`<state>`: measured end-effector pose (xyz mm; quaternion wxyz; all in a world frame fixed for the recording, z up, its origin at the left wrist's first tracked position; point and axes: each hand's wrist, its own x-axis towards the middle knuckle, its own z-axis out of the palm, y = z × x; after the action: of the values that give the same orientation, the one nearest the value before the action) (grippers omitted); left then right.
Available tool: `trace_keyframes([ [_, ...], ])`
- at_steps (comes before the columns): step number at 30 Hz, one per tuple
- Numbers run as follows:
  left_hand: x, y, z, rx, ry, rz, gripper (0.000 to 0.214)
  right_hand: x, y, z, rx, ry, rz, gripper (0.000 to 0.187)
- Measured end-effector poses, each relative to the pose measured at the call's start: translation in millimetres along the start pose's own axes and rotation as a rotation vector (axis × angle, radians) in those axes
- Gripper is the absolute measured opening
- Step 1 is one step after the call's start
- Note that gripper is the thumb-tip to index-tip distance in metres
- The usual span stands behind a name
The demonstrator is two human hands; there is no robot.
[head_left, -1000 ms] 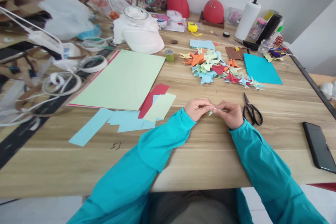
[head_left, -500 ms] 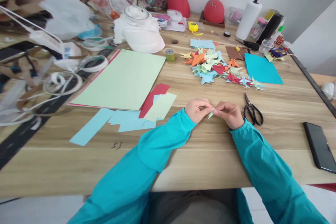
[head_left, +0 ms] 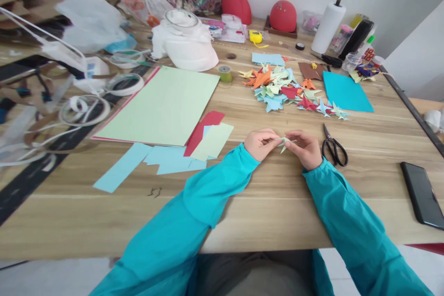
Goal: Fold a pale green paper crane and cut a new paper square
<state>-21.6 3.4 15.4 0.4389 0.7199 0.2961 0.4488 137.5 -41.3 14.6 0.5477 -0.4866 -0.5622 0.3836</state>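
Both my hands meet over the wooden table (head_left: 270, 203), pinching a small pale green folded paper piece (head_left: 285, 142) between them. My left hand (head_left: 259, 143) grips its left tip with closed fingers. My right hand (head_left: 306, 148) holds the right side, fingers curled around it. Both arms wear teal sleeves. A pile of several folded paper shapes (head_left: 284, 89) in green, blue, orange and red lies farther back. Black scissors (head_left: 333, 149) lie just right of my right hand.
A large pale green sheet (head_left: 163, 106) lies to the left, with blue, red and green paper scraps (head_left: 180, 152) in front of it. A blue sheet (head_left: 347, 91) sits at the back right, a black phone (head_left: 422, 194) at the right edge. Tape rolls, bags and a paper-towel roll (head_left: 328, 25) crowd the back.
The folded paper has opened out a little between my fingers, its points now spreading sideways. My hands have stayed in the same spot.
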Motion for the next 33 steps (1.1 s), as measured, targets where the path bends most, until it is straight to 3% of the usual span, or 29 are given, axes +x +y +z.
trace_keyframes([
  [6,-3.0,-0.5,2.5,0.008,-0.007,-0.007,0.015,-1.1,-0.8,1.5,-0.053,-0.021,-0.088,0.014],
  [17,2.2,-6.4,-0.6,-0.085,0.071,-0.084,0.017,3.6,1.5,-5.9,0.009,0.185,0.072,0.024],
  [21,1.2,-4.6,3.1,-0.127,0.095,-0.148,0.023,3.1,0.7,-4.3,0.05,0.2,0.082,0.024],
  [25,-4.9,0.2,11.8,-0.046,0.0,-0.184,0.03,1.1,0.8,0.8,0.061,0.189,0.093,0.024],
  [29,-8.9,0.6,16.4,0.052,0.024,-0.138,0.022,-0.2,0.8,5.0,0.079,0.207,0.12,0.025],
  [33,-6.4,-3.6,15.0,-0.058,0.073,-0.114,0.015,0.3,-1.3,5.3,0.124,0.199,0.145,0.026],
])
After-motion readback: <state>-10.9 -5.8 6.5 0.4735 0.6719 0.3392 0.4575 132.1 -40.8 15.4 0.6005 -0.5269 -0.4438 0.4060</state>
